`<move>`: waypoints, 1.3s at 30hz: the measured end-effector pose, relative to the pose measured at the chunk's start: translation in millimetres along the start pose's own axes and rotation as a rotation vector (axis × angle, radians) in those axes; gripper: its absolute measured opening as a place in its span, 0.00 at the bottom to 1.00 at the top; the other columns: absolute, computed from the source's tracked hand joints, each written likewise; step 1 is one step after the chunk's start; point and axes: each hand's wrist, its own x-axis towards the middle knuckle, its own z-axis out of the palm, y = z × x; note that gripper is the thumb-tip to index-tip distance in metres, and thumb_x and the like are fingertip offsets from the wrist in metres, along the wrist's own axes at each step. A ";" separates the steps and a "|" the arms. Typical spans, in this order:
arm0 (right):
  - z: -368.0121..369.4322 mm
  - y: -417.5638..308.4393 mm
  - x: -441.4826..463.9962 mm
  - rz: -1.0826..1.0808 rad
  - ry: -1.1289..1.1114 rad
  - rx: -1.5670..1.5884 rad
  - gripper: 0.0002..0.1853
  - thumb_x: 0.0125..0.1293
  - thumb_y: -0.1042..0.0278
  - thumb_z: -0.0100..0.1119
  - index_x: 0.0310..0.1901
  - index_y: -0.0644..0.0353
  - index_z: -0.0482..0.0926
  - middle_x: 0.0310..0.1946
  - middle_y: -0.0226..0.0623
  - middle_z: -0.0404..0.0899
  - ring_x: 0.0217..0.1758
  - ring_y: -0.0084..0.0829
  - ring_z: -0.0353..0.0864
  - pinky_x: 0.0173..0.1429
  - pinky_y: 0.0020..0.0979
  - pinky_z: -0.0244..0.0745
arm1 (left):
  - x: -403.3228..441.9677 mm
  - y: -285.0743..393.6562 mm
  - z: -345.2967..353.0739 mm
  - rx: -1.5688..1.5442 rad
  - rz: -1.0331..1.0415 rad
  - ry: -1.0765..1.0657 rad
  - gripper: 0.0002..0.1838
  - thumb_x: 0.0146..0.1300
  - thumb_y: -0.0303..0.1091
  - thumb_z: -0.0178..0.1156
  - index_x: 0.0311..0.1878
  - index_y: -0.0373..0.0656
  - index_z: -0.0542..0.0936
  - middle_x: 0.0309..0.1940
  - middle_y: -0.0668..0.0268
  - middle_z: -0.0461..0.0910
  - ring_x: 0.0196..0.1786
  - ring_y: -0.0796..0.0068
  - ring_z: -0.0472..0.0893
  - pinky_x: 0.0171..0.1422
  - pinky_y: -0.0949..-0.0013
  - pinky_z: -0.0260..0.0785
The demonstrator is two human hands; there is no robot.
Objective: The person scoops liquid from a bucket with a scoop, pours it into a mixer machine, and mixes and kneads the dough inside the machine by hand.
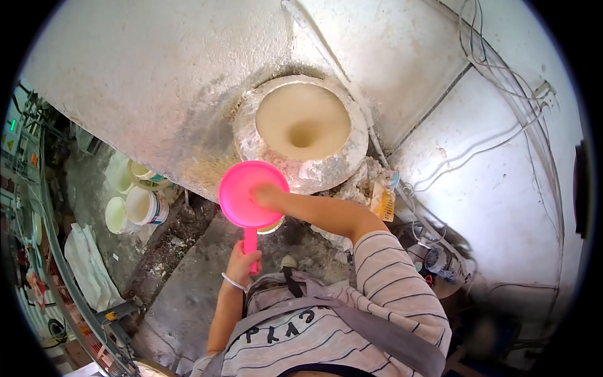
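Note:
My left hand point(240, 262) is wrapped round the straight handle of a bright pink round plastic dipper point(239, 201). My right arm crosses in from the right, and my right hand point(269, 196) is inside the dipper's bowl. Its fingers are smeared by motion, so what they hold, if anything, does not show. Just beyond the dipper stands a wide, crusted round vat point(251, 135). Pale beige liquid point(276, 113) swirls in it around a deep central hollow. The rim of a container point(271, 229) peeks out beneath the dipper, mostly hidden.
White buckets point(147, 206) stand on the floor at left, near a pale sack point(91, 267). A yellow plastic basket point(382, 204) sits right of the vat. A motor point(440, 261) lies at lower right. A pipe point(320, 44) and loose cables point(521, 94) run along the white wall.

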 end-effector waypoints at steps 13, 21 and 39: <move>-149.5 97.2 31.4 0.296 0.263 1.700 0.11 0.62 0.68 0.48 0.39 0.66 0.74 0.33 0.39 0.76 0.40 0.32 0.77 0.44 0.28 0.77 | -11.0 -6.5 -9.2 0.003 0.014 -0.005 0.16 0.47 0.23 0.55 0.40 0.36 0.63 0.20 0.64 0.69 0.15 0.75 0.71 0.15 0.75 0.62; -93.2 160.0 -142.2 0.385 1.056 0.124 0.17 0.61 0.61 0.43 0.40 0.66 0.76 0.35 0.47 0.77 0.43 0.45 0.74 0.49 0.34 0.66 | -24.6 -3.6 -24.4 0.066 0.014 -0.016 0.16 0.49 0.24 0.55 0.40 0.37 0.62 0.22 0.64 0.69 0.16 0.75 0.70 0.16 0.73 0.63; 225.1 232.9 -382.3 0.866 -0.623 -0.375 0.12 0.60 0.59 0.49 0.40 0.55 0.74 0.35 0.33 0.73 0.41 0.33 0.71 0.39 0.37 0.69 | -46.7 -22.6 -9.9 0.025 -0.106 -0.165 0.15 0.50 0.24 0.54 0.41 0.38 0.63 0.25 0.63 0.70 0.16 0.75 0.70 0.16 0.75 0.62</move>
